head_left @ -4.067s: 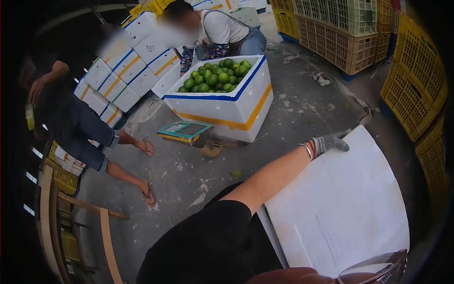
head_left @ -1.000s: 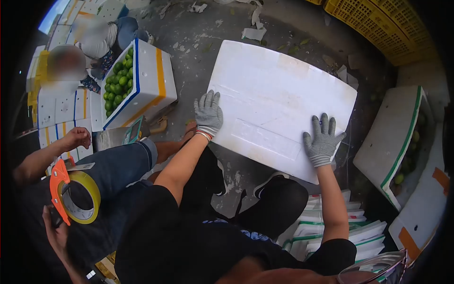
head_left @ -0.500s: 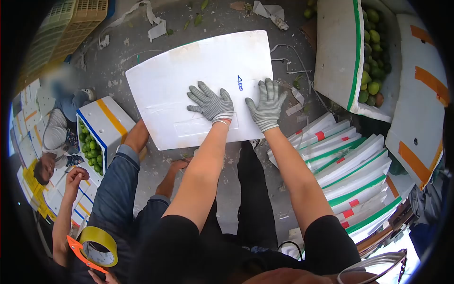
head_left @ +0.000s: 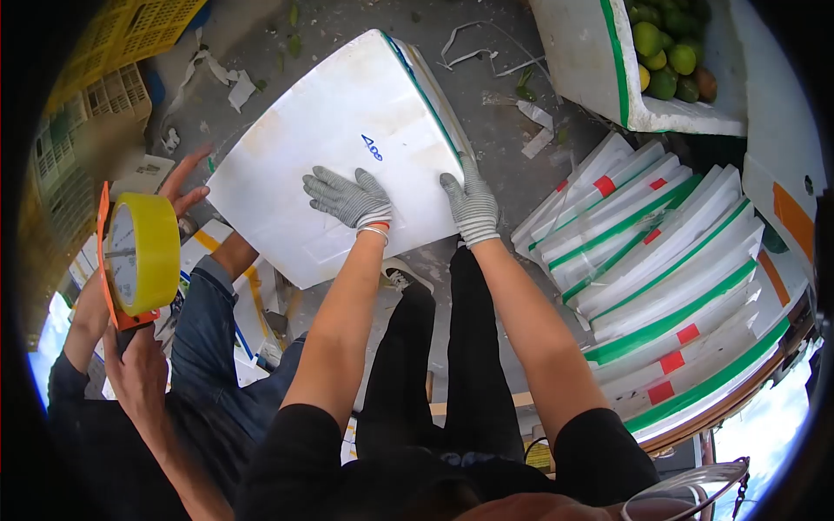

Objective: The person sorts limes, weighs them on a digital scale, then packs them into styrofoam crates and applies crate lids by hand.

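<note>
A white foam box with blue handwriting on its lid and a green-taped seam stands in front of me, turned at an angle. My left hand, in a grey striped glove, lies flat on the lid with its fingers spread. At the lid's right edge, my right hand, gloved alike, rests with thumb and fingers apart, its fingertips partly over the side. To the left, a co-worker's hand reaches near the box's left corner. That person's other hand grips an orange tape dispenser with a yellow tape roll.
Several white foam lids with green and red tape lean in a row on the right. An open foam box of green fruit stands at the upper right. Yellow crates are upper left; paper scraps litter the floor.
The box has turned, and its taped right side now shows. My right hand has shifted from the lid's top to its edge. The co-worker's tape dispenser has come up beside the box.
</note>
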The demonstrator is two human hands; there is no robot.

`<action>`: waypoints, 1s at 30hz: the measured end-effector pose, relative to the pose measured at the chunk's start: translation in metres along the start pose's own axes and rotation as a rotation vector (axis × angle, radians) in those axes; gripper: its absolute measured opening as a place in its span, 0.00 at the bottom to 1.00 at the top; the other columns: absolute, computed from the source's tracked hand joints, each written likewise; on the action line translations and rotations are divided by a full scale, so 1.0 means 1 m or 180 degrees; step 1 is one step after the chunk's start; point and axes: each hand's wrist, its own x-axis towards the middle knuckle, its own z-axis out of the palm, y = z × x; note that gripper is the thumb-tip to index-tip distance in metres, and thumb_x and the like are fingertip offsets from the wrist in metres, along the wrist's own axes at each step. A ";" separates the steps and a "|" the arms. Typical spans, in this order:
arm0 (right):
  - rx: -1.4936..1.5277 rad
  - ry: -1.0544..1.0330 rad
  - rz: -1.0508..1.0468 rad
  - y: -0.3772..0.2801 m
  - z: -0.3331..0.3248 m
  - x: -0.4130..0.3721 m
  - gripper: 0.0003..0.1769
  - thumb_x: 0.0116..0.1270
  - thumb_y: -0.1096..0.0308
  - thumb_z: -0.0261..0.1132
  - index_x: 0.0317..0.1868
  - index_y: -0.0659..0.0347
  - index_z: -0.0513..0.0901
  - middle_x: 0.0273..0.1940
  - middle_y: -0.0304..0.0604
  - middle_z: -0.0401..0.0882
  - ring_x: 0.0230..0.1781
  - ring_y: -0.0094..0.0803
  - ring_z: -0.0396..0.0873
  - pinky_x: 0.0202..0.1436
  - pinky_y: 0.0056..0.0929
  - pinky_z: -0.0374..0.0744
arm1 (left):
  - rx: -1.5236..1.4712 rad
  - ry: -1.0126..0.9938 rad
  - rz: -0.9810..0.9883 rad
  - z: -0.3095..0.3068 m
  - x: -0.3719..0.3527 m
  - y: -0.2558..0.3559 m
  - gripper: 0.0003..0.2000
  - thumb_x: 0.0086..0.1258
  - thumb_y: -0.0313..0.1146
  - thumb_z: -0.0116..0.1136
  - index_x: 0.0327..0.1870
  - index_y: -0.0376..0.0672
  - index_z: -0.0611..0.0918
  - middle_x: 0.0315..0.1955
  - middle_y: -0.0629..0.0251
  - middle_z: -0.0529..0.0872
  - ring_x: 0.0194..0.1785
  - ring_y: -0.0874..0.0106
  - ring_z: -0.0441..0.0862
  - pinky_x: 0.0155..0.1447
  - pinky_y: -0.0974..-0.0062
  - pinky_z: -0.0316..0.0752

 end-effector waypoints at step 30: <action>-0.0538 0.0051 -0.0057 -0.037 -0.002 0.034 0.39 0.56 0.37 0.50 0.62 0.52 0.62 0.48 0.62 0.72 0.50 0.53 0.71 0.52 0.40 0.70 | -0.0342 0.0073 0.1177 0.014 -0.054 -0.047 0.34 0.56 0.38 0.46 0.62 0.28 0.53 0.63 0.41 0.49 0.68 0.48 0.41 0.68 0.50 0.32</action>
